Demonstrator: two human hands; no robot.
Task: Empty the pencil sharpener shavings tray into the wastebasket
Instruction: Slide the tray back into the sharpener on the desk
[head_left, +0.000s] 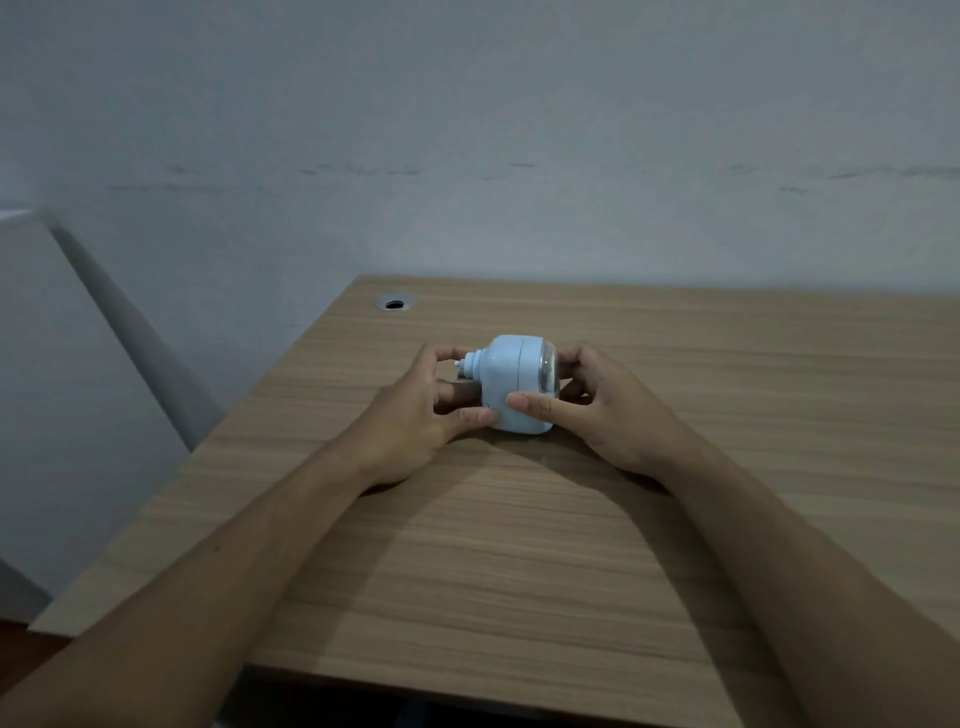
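The left hand (415, 410) grasps the crank end of the pencil sharpener (511, 382), thumb pressed on its pale blue body. The right hand (597, 405) grasps the opposite end, thumb on the casing and fingers curled behind the clear shavings tray (549, 376). The sharpener lies on its side, its lower edge seeming to rest on the counter (519, 545), between both hands.

If the tray comes free with a jerk, shavings would likely scatter over the counter, since no wastebasket is in view near the sharpener. A tilted tray carried away could also spill.

The counter is light wood-grain laminate; beyond the sharpener to the left sits a cable grommet (396, 302). A plain pale wall (467, 130) rises behind the sharpener.
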